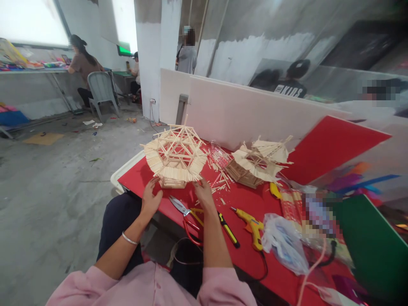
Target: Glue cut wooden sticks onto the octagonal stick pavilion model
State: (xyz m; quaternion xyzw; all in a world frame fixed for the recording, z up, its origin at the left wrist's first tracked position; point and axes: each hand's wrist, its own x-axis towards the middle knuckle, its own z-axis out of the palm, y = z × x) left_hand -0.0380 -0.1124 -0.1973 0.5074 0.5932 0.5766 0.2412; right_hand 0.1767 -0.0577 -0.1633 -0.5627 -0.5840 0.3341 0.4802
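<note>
A model roof built of thin wooden sticks (175, 158) stands on the red table (242, 199). My left hand (151, 199) touches its near left edge with fingers spread. At its near right edge rests my right hand (204, 194), fingertips on the sticks. Neither hand closes around it. A second stick model (259, 163) stands to the right. Loose sticks (219, 178) lie between the two models.
Red-handled scissors (186, 214), a yellow-black cutter (228, 230) and a yellow glue gun (251, 225) lie near my right arm. Plastic bags (283, 246) and coloured sheets fill the right side. White partition boards stand behind. People sit at a far table on the left.
</note>
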